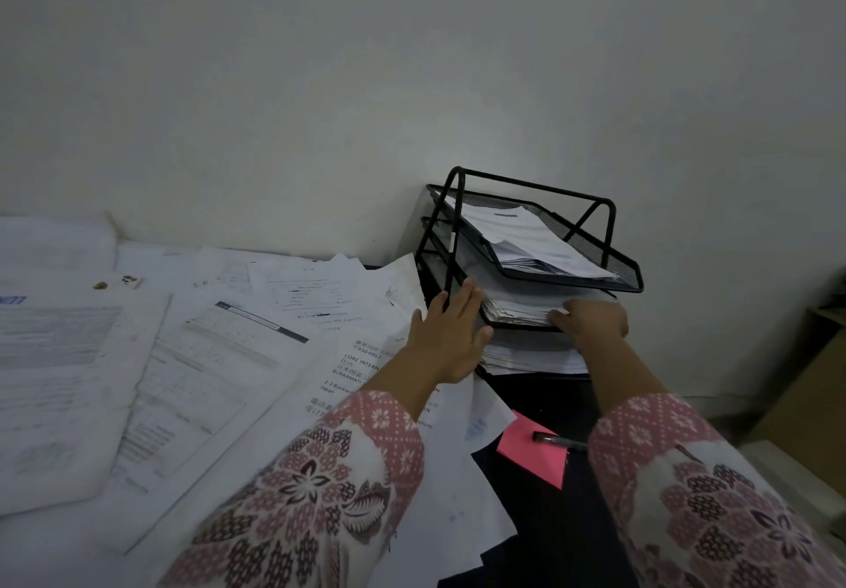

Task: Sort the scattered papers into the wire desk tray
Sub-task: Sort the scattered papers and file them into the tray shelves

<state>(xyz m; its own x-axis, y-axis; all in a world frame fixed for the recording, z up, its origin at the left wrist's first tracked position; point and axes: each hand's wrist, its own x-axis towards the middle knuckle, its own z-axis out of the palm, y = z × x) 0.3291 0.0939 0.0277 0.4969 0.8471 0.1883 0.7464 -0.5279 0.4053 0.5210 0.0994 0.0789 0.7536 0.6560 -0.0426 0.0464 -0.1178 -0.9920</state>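
Nearest the camera, two sleeves [316,486] in a pink flowered print reached forward over a dark table [540,532]. Between the arms, a pink note [531,454] lay on the table with a dark pen [559,441] across its far corner. Loose printed papers [192,358] covered the table to the left, overlapping one another and spreading back to the wall [320,83].

Farther on, the left hand [446,335] was flat, its fingers straight and together, pressed against the left side of a paper stack [517,308] at the middle level of the wire tray [609,239]. The right hand [593,319] had its fingers curled over the front edge of that same stack, gripping it. The stack sat partly pushed into the middle level, its ragged front edge sticking out toward the person. Below it, more papers filled the bottom level [531,356].

The black mesh tray stood at the far right of the table, against the wall. Its top level [526,235] held another pile of papers, tilted down toward the front.
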